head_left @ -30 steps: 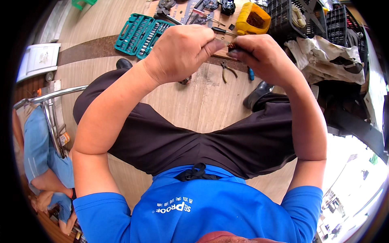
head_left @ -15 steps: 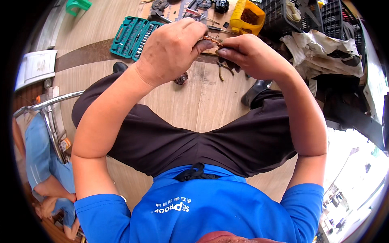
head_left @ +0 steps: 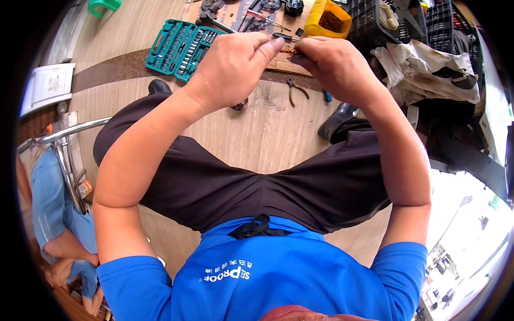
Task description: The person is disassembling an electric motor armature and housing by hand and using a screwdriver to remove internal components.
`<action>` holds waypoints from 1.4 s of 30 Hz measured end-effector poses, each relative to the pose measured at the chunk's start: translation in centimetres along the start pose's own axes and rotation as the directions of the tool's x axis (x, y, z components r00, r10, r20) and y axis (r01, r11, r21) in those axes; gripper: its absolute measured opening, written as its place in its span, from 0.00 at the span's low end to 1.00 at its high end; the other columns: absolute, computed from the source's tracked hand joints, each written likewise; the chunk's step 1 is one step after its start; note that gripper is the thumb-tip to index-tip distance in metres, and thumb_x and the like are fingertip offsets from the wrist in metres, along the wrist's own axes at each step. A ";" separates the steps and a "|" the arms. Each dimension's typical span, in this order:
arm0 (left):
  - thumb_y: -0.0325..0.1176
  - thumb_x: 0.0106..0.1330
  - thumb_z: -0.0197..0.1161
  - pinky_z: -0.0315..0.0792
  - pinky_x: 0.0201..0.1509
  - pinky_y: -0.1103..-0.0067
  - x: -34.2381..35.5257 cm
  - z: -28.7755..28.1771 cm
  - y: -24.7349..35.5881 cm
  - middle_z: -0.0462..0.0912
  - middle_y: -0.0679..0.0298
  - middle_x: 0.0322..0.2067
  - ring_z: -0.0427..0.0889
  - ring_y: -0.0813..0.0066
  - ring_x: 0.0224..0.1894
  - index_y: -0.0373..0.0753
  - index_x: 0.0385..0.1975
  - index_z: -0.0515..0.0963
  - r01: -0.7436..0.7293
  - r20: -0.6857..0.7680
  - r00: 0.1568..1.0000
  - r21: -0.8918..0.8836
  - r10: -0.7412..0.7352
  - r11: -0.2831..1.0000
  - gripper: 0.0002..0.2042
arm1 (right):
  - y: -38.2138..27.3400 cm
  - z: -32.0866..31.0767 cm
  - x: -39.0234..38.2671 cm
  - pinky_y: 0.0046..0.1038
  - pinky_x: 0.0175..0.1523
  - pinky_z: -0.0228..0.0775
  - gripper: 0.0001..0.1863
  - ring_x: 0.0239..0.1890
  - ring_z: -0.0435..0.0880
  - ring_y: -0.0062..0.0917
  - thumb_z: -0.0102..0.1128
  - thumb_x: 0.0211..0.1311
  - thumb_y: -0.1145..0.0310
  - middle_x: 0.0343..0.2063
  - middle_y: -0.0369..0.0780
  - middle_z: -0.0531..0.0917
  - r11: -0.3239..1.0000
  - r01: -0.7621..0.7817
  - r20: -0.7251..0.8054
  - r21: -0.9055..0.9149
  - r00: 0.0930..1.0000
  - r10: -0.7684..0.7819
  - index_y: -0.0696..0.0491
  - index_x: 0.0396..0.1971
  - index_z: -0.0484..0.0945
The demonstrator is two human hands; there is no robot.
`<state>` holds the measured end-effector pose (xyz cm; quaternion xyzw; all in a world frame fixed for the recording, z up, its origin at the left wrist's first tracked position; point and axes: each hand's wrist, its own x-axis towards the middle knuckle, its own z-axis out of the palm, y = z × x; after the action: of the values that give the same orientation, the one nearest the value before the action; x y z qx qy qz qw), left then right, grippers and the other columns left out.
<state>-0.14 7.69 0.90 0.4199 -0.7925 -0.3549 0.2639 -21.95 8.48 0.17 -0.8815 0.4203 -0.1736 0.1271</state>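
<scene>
Our left hand [head_left: 235, 67] and right hand [head_left: 337, 65] pinch coppery wire [head_left: 289, 51]; pliers [head_left: 292, 92] lie at its six o'clock, a green toolbox [head_left: 174, 49], partly blocked, at nine.

Mostly hidden, the thin copper-coloured piece [head_left: 289, 51] is too small to make out; the upper edge cuts off the green plastic stool [head_left: 105, 5].

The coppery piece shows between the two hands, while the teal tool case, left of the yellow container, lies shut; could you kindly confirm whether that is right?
Not quite: the teal tool case lies open, not shut, its two halves spread in the head view. It is left of the yellow container, and the coppery piece shows between the left hand and the right hand.
</scene>
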 end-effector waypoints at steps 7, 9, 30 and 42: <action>0.37 0.71 0.55 0.67 0.31 0.73 0.1 0.1 -1.0 0.73 0.57 0.20 0.73 0.65 0.24 0.28 0.32 0.76 0.016 0.058 0.998 0.094 -0.021 0.995 0.15 | -0.7 0.5 0.1 0.40 0.35 0.72 0.09 0.30 0.81 0.42 0.56 0.63 0.67 0.22 0.48 0.79 0.996 -0.078 0.109 -0.039 0.991 0.082 0.58 0.28 0.74; 0.35 0.68 0.59 0.69 0.33 0.71 -0.1 0.0 -1.4 0.76 0.56 0.23 0.76 0.59 0.27 0.29 0.32 0.76 -0.205 0.076 0.979 0.293 0.191 0.934 0.12 | -0.8 -0.6 0.2 0.38 0.33 0.71 0.11 0.27 0.81 0.40 0.55 0.65 0.66 0.21 0.48 0.78 0.978 -0.129 0.238 0.162 0.967 0.089 0.59 0.28 0.75; 0.32 0.70 0.56 0.69 0.33 0.70 0.3 -0.3 -0.1 0.74 0.51 0.23 0.75 0.53 0.27 0.29 0.32 0.76 -0.067 0.059 0.996 0.032 0.065 0.997 0.11 | -0.1 -0.1 0.1 0.42 0.40 0.72 0.04 0.33 0.80 0.46 0.54 0.60 0.73 0.25 0.49 0.80 0.999 -0.047 0.114 0.013 0.992 0.046 0.57 0.31 0.76; 0.30 0.58 0.65 0.69 0.34 0.67 0.0 -1.1 -1.2 0.74 0.55 0.28 0.76 0.53 0.31 0.34 0.31 0.73 -0.532 0.088 0.836 0.375 0.542 0.759 0.09 | -1.3 -2.2 0.0 0.23 0.31 0.66 0.11 0.24 0.67 0.16 0.58 0.68 0.66 0.19 0.34 0.73 0.682 -0.484 0.532 0.549 0.831 0.163 0.60 0.38 0.77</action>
<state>1.19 6.86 0.64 0.2231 -0.9296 -0.0966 0.2770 -21.94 9.16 2.64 -0.7009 0.4435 -0.0809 0.5527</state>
